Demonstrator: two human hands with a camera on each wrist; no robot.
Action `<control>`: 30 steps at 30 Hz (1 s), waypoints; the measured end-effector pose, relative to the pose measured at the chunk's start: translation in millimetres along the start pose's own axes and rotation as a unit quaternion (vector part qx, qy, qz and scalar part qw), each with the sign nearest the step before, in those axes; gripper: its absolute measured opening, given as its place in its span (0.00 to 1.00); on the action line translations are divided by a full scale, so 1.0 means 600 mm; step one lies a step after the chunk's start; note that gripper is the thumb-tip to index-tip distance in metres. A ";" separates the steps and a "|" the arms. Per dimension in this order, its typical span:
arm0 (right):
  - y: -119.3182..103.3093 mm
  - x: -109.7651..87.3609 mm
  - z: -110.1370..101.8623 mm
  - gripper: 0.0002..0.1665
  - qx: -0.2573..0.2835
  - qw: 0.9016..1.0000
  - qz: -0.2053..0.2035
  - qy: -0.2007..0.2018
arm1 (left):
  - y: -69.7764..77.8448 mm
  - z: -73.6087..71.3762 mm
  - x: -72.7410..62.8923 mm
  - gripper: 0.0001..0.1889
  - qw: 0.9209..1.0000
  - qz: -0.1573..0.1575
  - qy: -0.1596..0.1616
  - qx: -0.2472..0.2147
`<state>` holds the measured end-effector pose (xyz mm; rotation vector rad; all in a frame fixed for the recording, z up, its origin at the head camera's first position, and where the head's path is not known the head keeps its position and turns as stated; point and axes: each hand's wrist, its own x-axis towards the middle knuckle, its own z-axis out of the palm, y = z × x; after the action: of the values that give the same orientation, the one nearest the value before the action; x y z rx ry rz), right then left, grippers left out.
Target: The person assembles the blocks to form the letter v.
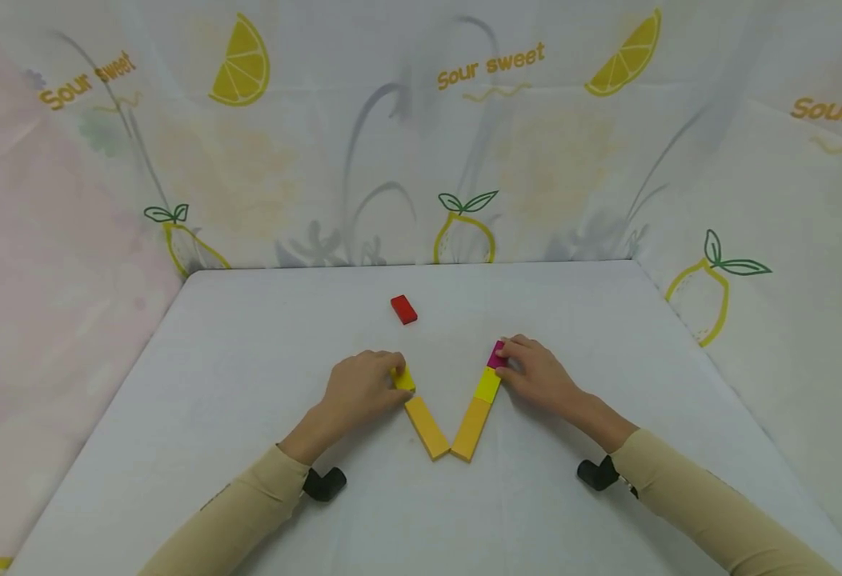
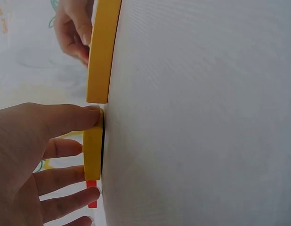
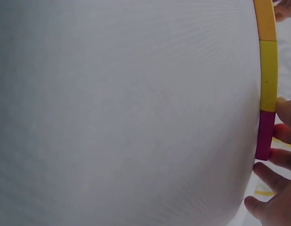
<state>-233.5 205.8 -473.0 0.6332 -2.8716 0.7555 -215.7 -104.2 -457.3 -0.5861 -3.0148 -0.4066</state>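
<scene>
My left hand [image 1: 362, 390] pinches a short yellow block [image 1: 403, 379] between thumb and fingers. A small gap parts this block from the far end of the left orange block [image 1: 427, 430]. On the other side, my right hand [image 1: 539, 374] holds a magenta block [image 1: 495, 355], its thumb by the seam with a second yellow block [image 1: 487, 386]. In the right wrist view the magenta block [image 3: 265, 135] stands end to end with that yellow block [image 3: 269, 75]. The right orange block [image 1: 470, 430] continues the row. Both orange blocks meet at their near ends, forming a V.
A red block [image 1: 404, 310] lies alone farther back on the white table [image 1: 262, 320]. Behind the table hangs a cloth [image 1: 392, 160] printed with lemons. A black wrist device [image 1: 325, 484] sits under the left forearm, another [image 1: 598, 474] under the right.
</scene>
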 end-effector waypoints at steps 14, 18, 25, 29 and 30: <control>0.003 0.000 0.002 0.15 0.008 1.000 -0.010 0.009 | 0.000 0.000 -0.004 0.19 1.000 0.001 0.005 0.002; -0.001 0.000 0.001 0.15 0.011 1.000 -0.015 0.010 | -0.001 0.000 -0.004 0.18 1.000 -0.004 0.009 -0.006; -0.001 -0.002 0.003 0.15 0.011 1.000 -0.009 0.007 | -0.001 0.000 -0.007 0.17 1.000 -0.002 0.011 -0.013; -0.002 -0.003 0.002 0.15 0.011 1.000 -0.008 0.008 | 0.000 -0.001 -0.008 0.16 1.000 0.002 0.012 -0.014; -0.003 -0.003 0.001 0.15 0.011 1.000 -0.008 0.009 | -0.001 0.000 -0.009 0.16 1.000 0.003 0.014 -0.013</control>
<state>-231.4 204.8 -473.4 0.6492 -2.8425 0.7863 -210.8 -106.6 -457.6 -0.5856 -2.9848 -0.4517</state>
